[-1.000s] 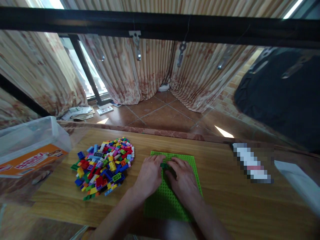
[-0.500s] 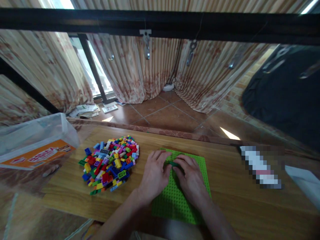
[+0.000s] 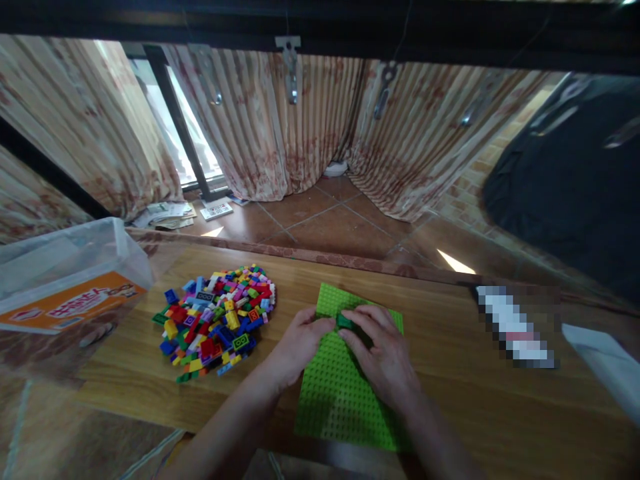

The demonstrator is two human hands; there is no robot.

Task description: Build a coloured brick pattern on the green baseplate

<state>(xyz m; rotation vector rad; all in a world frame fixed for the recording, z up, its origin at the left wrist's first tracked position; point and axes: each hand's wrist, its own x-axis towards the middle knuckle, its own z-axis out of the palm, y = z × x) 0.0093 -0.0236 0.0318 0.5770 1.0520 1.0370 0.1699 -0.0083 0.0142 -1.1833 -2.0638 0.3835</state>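
A light green studded baseplate (image 3: 345, 393) lies on the wooden table in front of me. My left hand (image 3: 301, 345) is at its left edge, the thumb lying over the studs and the fingers closed at the rim, partly hidden. A small dark green building brick (image 3: 344, 321) is on or just above the upper part of the plate; whether it is pressed onto the studs I cannot tell. My right hand (image 3: 381, 350) grips this brick between thumb and fingertips. The left thumb tip comes close to the brick's left side.
A heap of mixed coloured bricks (image 3: 215, 323) lies left on the wooden table (image 3: 450, 393). Beyond it stands a clear plastic box (image 3: 135, 260) with an orange label. To the right are a blurred-out flat object (image 3: 515, 327) and a white sheet (image 3: 600, 363). A dark bar with hanging clips crosses above.
My left hand has drawn left from the brick to the baseplate's edge. The right hand stays on the brick, now more visible. The plate has turned slightly, and the view has tipped down.
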